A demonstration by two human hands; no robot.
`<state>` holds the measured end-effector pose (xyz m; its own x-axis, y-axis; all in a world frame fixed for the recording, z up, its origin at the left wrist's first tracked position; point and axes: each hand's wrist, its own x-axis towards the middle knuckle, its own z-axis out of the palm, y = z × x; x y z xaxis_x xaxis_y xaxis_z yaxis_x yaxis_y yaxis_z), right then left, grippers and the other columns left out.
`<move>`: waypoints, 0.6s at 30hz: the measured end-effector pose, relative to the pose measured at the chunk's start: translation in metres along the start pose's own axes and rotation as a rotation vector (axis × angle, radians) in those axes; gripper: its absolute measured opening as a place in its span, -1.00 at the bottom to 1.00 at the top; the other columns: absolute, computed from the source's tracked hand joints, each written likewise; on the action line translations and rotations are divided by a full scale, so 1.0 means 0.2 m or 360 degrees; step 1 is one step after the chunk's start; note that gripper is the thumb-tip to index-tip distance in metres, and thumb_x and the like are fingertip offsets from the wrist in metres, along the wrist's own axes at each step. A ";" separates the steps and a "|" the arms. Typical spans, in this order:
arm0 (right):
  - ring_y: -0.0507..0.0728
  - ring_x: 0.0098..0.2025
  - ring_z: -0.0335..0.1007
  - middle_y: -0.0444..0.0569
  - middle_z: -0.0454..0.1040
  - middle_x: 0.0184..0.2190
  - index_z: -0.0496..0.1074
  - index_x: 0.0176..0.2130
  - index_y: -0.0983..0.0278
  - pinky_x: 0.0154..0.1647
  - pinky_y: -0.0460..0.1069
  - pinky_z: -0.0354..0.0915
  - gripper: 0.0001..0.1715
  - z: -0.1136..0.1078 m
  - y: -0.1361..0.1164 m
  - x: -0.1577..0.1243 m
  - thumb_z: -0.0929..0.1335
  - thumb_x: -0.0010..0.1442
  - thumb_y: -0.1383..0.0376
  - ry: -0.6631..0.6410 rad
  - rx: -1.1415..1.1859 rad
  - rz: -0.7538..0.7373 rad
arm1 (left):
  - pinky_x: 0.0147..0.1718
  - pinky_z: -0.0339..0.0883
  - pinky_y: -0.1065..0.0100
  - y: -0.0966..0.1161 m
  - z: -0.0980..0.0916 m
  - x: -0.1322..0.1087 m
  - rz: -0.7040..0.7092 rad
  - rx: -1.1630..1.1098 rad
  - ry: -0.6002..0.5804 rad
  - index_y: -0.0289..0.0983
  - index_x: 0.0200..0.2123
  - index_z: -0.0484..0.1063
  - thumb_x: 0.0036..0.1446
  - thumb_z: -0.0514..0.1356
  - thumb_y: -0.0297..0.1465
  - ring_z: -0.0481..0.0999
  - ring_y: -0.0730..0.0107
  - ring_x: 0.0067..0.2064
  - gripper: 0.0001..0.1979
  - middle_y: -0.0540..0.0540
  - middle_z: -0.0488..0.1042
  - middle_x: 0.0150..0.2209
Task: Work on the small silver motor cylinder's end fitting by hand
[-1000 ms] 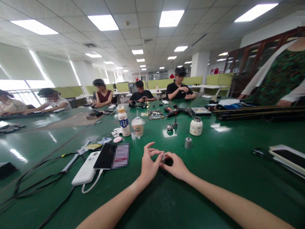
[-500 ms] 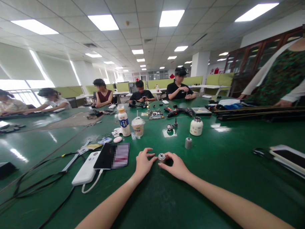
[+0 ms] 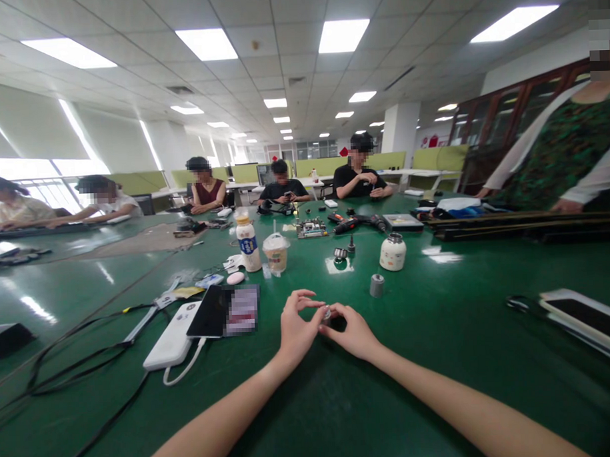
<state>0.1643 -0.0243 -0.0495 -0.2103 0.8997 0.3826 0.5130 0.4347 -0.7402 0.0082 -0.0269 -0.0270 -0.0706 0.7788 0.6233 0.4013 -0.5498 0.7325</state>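
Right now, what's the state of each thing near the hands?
small silver metal cylinder, pinched between both hands
left hand, shut on it
right hand, shut on it
short grey cylinder, upright, untouched
white round jar, upright, lid on
white power bank, flat, cable attached

The left hand and right hand meet on a small silver metal cylinder over the bare glossy green tabletop. To the right the surface lies open as far as a flat dark tablet, well apart. Near on the left, a black smartphone and a white slab power bank block the way, and black cables sprawl beyond them. Farther off, a small grey cylinder, a white round jar, a lidded plastic cup and a white bottle stand with gaps between them.
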 end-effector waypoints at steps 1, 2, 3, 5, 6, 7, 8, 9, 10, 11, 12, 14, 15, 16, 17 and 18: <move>0.17 -0.17 0.44 -0.08 0.56 -0.28 0.47 -0.21 0.19 -0.12 0.05 0.32 -0.72 0.00 0.00 0.00 0.48 0.04 0.19 0.0001 0.0002 -0.0001 | -0.07 0.38 0.20 -0.01 0.00 0.00 -0.0003 0.0003 -0.0009 -0.23 -0.35 0.50 0.04 0.34 -0.36 0.58 0.21 -0.16 -0.89 -0.13 0.60 -0.20; 0.17 -0.17 0.44 -0.08 0.56 -0.28 0.47 -0.21 0.19 -0.12 0.05 0.33 -0.72 0.00 0.00 0.00 0.48 0.04 0.20 0.0002 0.0003 -0.0003 | -0.07 0.38 0.18 -0.01 0.00 0.00 -0.0005 0.0006 -0.0019 -0.23 -0.33 0.49 0.04 0.34 -0.36 0.58 0.20 -0.15 -0.88 -0.13 0.60 -0.20; 0.17 -0.17 0.44 -0.08 0.56 -0.28 0.47 -0.22 0.19 -0.12 0.05 0.33 -0.73 0.00 0.00 0.00 0.48 0.04 0.21 0.0002 0.0004 -0.0005 | -0.06 0.38 0.17 -0.01 0.00 0.00 -0.0006 0.0008 -0.0031 -0.23 -0.32 0.48 0.04 0.34 -0.36 0.58 0.18 -0.14 -0.87 -0.13 0.60 -0.20; 0.18 -0.17 0.44 -0.08 0.56 -0.28 0.47 -0.21 0.19 -0.12 0.06 0.33 -0.73 0.00 0.00 0.00 0.48 0.04 0.23 0.0001 0.0004 -0.0008 | -0.06 0.37 0.16 -0.01 -0.01 0.00 -0.0002 0.0006 -0.0067 -0.22 -0.29 0.47 0.05 0.33 -0.37 0.58 0.17 -0.11 -0.86 -0.13 0.60 -0.19; 0.18 -0.17 0.44 -0.08 0.56 -0.27 0.47 -0.20 0.19 -0.12 0.06 0.33 -0.72 0.00 0.00 0.00 0.48 0.04 0.24 0.0001 0.0004 -0.0009 | -0.05 0.36 0.16 0.00 -0.01 0.00 0.0003 0.0002 -0.0091 -0.21 -0.26 0.47 0.06 0.32 -0.39 0.58 0.16 -0.10 -0.85 -0.13 0.61 -0.18; 0.18 -0.17 0.44 -0.08 0.56 -0.27 0.47 -0.20 0.19 -0.12 0.06 0.33 -0.72 0.00 0.00 0.00 0.48 0.03 0.24 0.0001 0.0004 -0.0011 | -0.03 0.35 0.15 0.01 -0.01 -0.01 0.0008 -0.0003 -0.0116 -0.20 -0.21 0.46 0.07 0.30 -0.41 0.58 0.15 -0.08 -0.82 -0.12 0.61 -0.18; 0.18 -0.17 0.45 -0.08 0.56 -0.26 0.47 -0.20 0.19 -0.11 0.06 0.32 -0.72 -0.01 -0.01 0.00 0.48 0.03 0.25 -0.0001 0.0005 -0.0012 | 0.00 0.32 0.13 0.02 -0.02 -0.01 0.0013 -0.0005 -0.0139 -0.19 -0.15 0.44 0.08 0.28 -0.44 0.57 0.14 -0.04 -0.77 -0.11 0.62 -0.18; 0.18 -0.17 0.45 -0.08 0.57 -0.26 0.47 -0.20 0.19 -0.11 0.06 0.32 -0.72 -0.01 -0.01 0.00 0.48 0.03 0.25 -0.0004 0.0007 -0.0014 | 0.04 0.28 0.11 0.03 -0.02 -0.01 0.0017 -0.0004 -0.0156 -0.18 -0.08 0.41 0.08 0.26 -0.47 0.55 0.14 0.00 -0.71 -0.10 0.63 -0.17; 0.18 -0.17 0.45 -0.08 0.57 -0.26 0.47 -0.20 0.18 -0.11 0.06 0.32 -0.72 -0.01 -0.01 0.00 0.48 0.03 0.26 -0.0007 0.0008 -0.0017 | 0.08 0.23 0.07 0.04 -0.02 -0.01 0.0021 0.0001 -0.0166 -0.17 -0.03 0.38 0.09 0.24 -0.49 0.53 0.13 0.04 -0.64 -0.09 0.63 -0.15; 0.19 -0.17 0.45 -0.08 0.57 -0.26 0.47 -0.20 0.18 -0.11 0.06 0.32 -0.73 -0.01 -0.01 0.00 0.48 0.04 0.26 -0.0011 0.0010 -0.0020 | 0.11 0.18 0.03 0.04 -0.03 -0.02 0.0023 0.0011 -0.0167 -0.16 0.02 0.35 0.08 0.23 -0.52 0.50 0.11 0.08 -0.59 -0.09 0.62 -0.12; 0.19 -0.17 0.46 -0.08 0.57 -0.26 0.47 -0.20 0.18 -0.11 0.06 0.32 -0.73 -0.01 -0.01 0.00 0.47 0.04 0.26 -0.0014 0.0010 -0.0023 | 0.13 0.14 0.00 0.05 -0.03 -0.02 0.0023 0.0025 -0.0160 -0.16 0.04 0.32 0.08 0.22 -0.53 0.47 0.10 0.11 -0.56 -0.10 0.61 -0.07; 0.19 -0.16 0.45 -0.08 0.57 -0.26 0.47 -0.20 0.18 -0.10 0.06 0.32 -0.74 -0.01 -0.01 0.00 0.47 0.05 0.26 -0.0018 0.0010 -0.0028 | 0.15 0.08 -0.05 0.06 -0.03 -0.02 0.0018 0.0055 -0.0139 -0.16 0.05 0.30 0.07 0.23 -0.52 0.45 0.06 0.12 -0.55 -0.12 0.59 -0.03; 0.19 -0.16 0.45 -0.08 0.57 -0.26 0.47 -0.20 0.18 -0.11 0.06 0.32 -0.73 -0.01 0.00 0.00 0.47 0.04 0.26 -0.0018 0.0009 -0.0027 | 0.15 0.07 -0.07 0.06 -0.03 -0.02 0.0015 0.0068 -0.0131 -0.16 0.04 0.30 0.07 0.24 -0.51 0.45 0.04 0.12 -0.56 -0.12 0.60 -0.05; 0.19 -0.17 0.45 -0.08 0.57 -0.26 0.47 -0.19 0.19 -0.11 0.06 0.32 -0.72 -0.01 0.00 0.00 0.47 0.04 0.26 -0.0017 0.0006 -0.0024 | 0.14 0.07 -0.09 0.06 -0.03 -0.02 0.0014 0.0078 -0.0130 -0.17 0.03 0.30 0.08 0.24 -0.50 0.46 0.03 0.11 -0.57 -0.11 0.62 -0.09; 0.19 -0.17 0.45 -0.07 0.56 -0.26 0.47 -0.19 0.19 -0.11 0.06 0.33 -0.71 -0.01 0.00 0.00 0.47 0.03 0.27 -0.0016 0.0003 -0.0020 | 0.13 0.07 -0.09 0.05 -0.03 -0.02 0.0015 0.0084 -0.0135 -0.17 0.03 0.31 0.08 0.25 -0.49 0.46 0.03 0.10 -0.57 -0.10 0.64 -0.15; 0.19 -0.18 0.45 -0.07 0.56 -0.26 0.47 -0.18 0.19 -0.12 0.06 0.33 -0.70 -0.01 0.00 0.00 0.48 0.03 0.27 -0.0015 0.0000 -0.0015 | 0.13 0.08 -0.08 0.05 -0.03 -0.02 0.0020 0.0088 -0.0143 -0.17 0.03 0.32 0.07 0.26 -0.49 0.47 0.04 0.10 -0.57 -0.09 0.66 -0.20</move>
<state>0.1657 -0.0238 -0.0494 -0.2229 0.8958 0.3845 0.5111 0.4432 -0.7364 0.0077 -0.0378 -0.0205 0.0159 0.7974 0.6032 0.4514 -0.5441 0.7073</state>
